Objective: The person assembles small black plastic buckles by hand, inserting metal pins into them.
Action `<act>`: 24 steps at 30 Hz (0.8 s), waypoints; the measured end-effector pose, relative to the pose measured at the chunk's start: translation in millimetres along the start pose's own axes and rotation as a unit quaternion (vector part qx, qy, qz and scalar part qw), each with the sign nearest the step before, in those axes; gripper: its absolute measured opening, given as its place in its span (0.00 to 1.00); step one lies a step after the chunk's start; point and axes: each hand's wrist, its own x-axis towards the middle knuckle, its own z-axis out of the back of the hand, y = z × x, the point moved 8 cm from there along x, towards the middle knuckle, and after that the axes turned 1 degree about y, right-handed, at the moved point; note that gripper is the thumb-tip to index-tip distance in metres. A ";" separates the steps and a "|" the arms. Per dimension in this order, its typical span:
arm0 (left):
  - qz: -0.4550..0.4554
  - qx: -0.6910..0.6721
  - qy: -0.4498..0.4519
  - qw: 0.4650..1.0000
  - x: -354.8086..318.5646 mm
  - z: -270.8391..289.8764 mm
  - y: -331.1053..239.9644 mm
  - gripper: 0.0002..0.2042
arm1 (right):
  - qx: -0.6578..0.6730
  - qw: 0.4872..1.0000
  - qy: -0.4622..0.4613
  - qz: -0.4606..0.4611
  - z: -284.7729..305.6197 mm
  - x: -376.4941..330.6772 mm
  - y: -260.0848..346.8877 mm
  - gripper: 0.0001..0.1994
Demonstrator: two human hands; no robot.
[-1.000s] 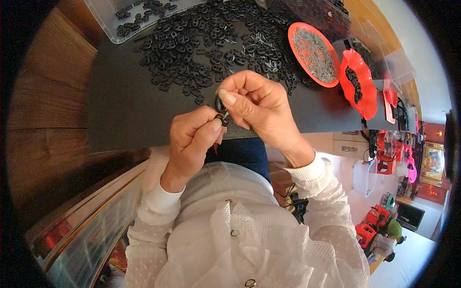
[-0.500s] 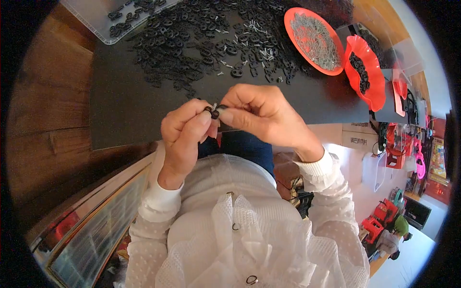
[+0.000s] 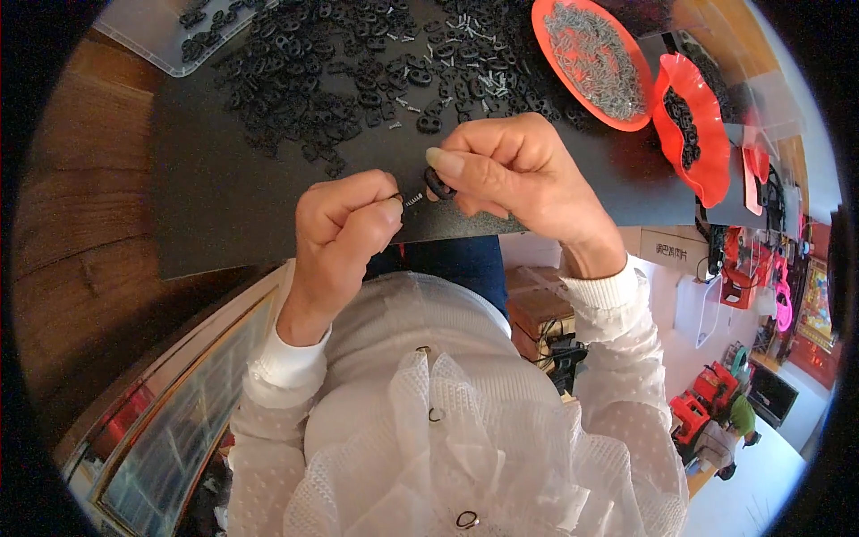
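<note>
My left hand (image 3: 342,237) pinches a small black plastic piece (image 3: 397,197), mostly hidden by the fingers. From it a small metal spring (image 3: 413,200) sticks out toward the right. Between the thumb and fingers of my right hand (image 3: 532,179) is a black oval plastic piece with an opening (image 3: 438,185), tilted and a short gap away from the spring's tip. Both hands are raised over the near edge of the dark table (image 3: 215,210). Beyond them lies a spread pile of small black plastic parts (image 3: 295,80), with loose springs (image 3: 492,85) scattered among them.
An orange-red dish (image 3: 617,123) full of springs stands at the far right. Beside it is a red wavy-rimmed bowl (image 3: 711,134) holding black parts. A clear plastic bin (image 3: 148,52) with more black parts sits at the far left. A person (image 3: 720,443) is in the background at right.
My hands have drawn apart: the right moved up and right with the oval piece, the left slightly left with the spring. The spring and the oval piece were close together before.
</note>
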 end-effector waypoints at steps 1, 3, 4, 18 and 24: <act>-0.003 0.002 0.005 1.000 1.3 -1.4 -1.8 0.10 | 0.002 1.000 0.002 -0.002 0.4 0.1 -0.1 0.17; -0.004 0.003 0.008 1.000 2.8 -4.1 -3.7 0.10 | -0.038 0.999 -0.001 -0.003 1.7 0.2 0.0 0.16; -0.004 0.008 0.002 1.000 3.0 -4.8 -4.4 0.10 | -0.037 0.999 0.001 -0.004 1.5 0.7 -0.6 0.16; 0.015 -0.001 0.021 1.000 3.3 -3.2 1.2 0.09 | -0.027 0.999 0.000 0.039 -5.3 7.9 -7.6 0.15; 0.031 0.005 0.035 0.999 5.2 -1.7 0.3 0.09 | -0.032 0.999 0.008 0.034 -7.4 13.1 -12.0 0.16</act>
